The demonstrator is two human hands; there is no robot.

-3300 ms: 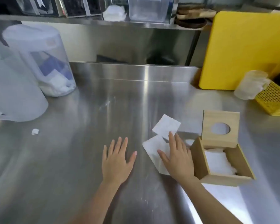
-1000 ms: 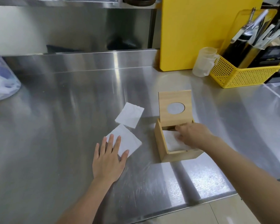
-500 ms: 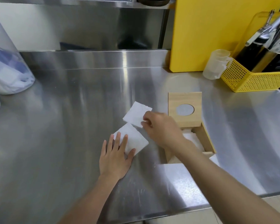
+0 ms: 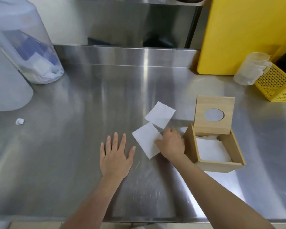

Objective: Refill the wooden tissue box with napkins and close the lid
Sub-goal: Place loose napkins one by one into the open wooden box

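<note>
The wooden tissue box (image 4: 212,165) stands on the steel counter at the right. Its lid (image 4: 214,116), with a round hole, is tipped up at the back. White napkins (image 4: 212,150) lie inside it. Two loose white napkins lie left of the box: the near napkin (image 4: 146,141) and the far napkin (image 4: 160,114). My right hand (image 4: 171,144) rests on the near napkin's right edge, fingers curled onto it. My left hand (image 4: 116,154) lies flat on the counter with fingers spread, just left of that napkin and not touching it.
A yellow cutting board (image 4: 248,33) leans at the back right. Beside it sit a clear plastic cup (image 4: 251,68) and a yellow basket (image 4: 277,85). Translucent containers (image 4: 30,52) stand at the left, with a small white crumb (image 4: 19,121) near them. The counter's front edge runs close below my arms.
My right hand went from the box to the far napkin and now sits on the near napkin. My left hand has slid off that napkin to the bare counter.
</note>
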